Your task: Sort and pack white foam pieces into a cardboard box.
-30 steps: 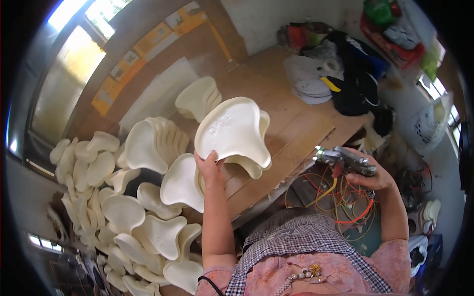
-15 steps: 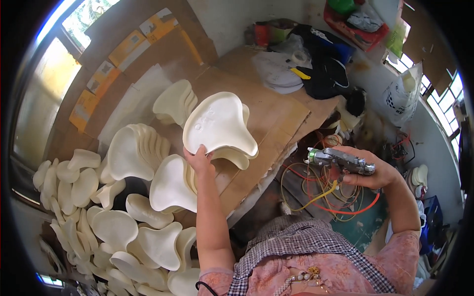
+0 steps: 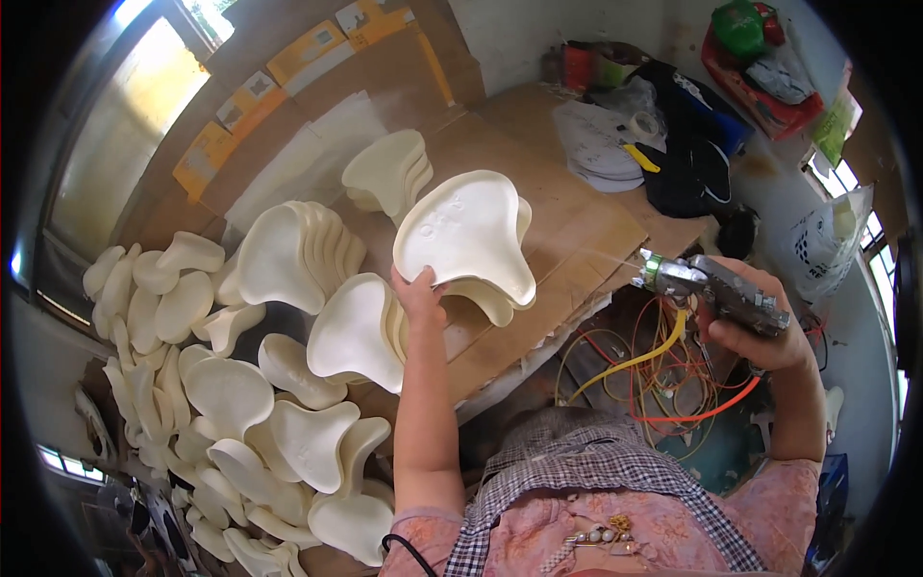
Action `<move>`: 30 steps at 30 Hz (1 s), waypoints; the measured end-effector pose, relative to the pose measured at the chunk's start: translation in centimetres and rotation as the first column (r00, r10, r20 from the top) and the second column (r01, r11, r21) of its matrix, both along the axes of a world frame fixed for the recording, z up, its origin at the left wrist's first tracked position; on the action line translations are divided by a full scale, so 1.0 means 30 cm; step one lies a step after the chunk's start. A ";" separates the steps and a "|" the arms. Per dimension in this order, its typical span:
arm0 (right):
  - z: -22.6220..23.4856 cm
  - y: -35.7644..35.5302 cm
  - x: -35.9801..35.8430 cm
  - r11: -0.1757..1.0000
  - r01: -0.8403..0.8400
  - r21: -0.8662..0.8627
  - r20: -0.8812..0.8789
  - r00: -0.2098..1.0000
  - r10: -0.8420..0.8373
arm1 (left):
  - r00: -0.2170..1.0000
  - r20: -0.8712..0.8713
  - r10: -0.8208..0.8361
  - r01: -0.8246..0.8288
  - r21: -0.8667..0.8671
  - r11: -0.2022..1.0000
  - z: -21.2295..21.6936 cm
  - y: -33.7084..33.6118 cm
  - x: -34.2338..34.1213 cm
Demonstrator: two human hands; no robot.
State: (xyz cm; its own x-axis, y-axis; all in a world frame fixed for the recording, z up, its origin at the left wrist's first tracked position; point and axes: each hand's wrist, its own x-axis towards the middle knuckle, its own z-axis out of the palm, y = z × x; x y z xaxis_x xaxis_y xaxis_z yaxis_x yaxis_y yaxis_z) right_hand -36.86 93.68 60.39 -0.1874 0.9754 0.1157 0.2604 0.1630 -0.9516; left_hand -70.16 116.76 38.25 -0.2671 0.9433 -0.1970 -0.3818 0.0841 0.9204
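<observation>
My left hand (image 3: 420, 296) grips the lower left edge of a cream saddle-shaped foam pad (image 3: 461, 226), its broad face turned up. A second pad (image 3: 488, 300) shows partly beneath it; whether they touch I cannot tell. In my right hand (image 3: 774, 332) is a metal spray gun (image 3: 711, 287), fingers wrapped round its handle. Its nozzle points left toward the pad, and a faint streak of spray leaves it. Yellow (image 3: 639, 361) and orange (image 3: 711, 406) hoses run from the gun's underside. Nested stacks of similar pads (image 3: 274, 255) stand left of my left hand.
A loose heap of cream pads (image 3: 231, 394) fills the left side. Brown cardboard (image 3: 577, 236) covers the table. At the back lie white sheets (image 3: 601, 144), a tape roll and dark cloth (image 3: 687, 178). Tangled hoses hang beyond the table's right edge. A white bag (image 3: 832, 236) hangs at right.
The view has shifted, so the scene sits further right. The spray gun has turned, its nozzle now facing the pad, and a thin spray streak has appeared. My left hand keeps its hold.
</observation>
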 end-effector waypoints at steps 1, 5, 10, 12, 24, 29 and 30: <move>-0.003 -0.002 0.023 0.998 -0.033 0.056 0.128 0.991 0.025 | 1.000 0.003 -0.006 0.006 0.007 1.000 0.001 -0.003 0.007; -0.009 -0.028 0.081 0.993 -0.121 -0.002 0.183 0.976 0.119 | 0.978 0.194 0.076 -0.067 -0.051 0.996 0.012 0.005 0.007; 0.006 -0.015 0.073 0.976 -0.214 -0.038 0.326 0.921 0.215 | 0.840 0.539 0.063 -0.026 -0.076 0.997 -0.064 0.139 -0.192; 0.013 -0.010 0.055 0.976 -0.196 -0.097 0.319 0.923 0.217 | 0.874 0.485 0.043 -0.018 -0.057 0.998 -0.058 0.172 -0.198; -0.004 0.043 0.030 0.994 -0.035 0.103 0.196 0.981 0.014 | 0.841 0.541 -0.005 0.076 -0.110 0.991 -0.088 0.234 -0.175; -0.035 0.032 0.066 0.986 -0.158 0.049 0.296 0.945 0.137 | 0.815 0.578 -0.046 0.105 -0.069 0.992 -0.060 0.226 -0.151; -0.024 0.036 0.063 0.986 -0.157 0.053 0.290 0.947 0.136 | 0.819 0.572 -0.048 0.105 -0.067 0.992 -0.069 0.227 -0.159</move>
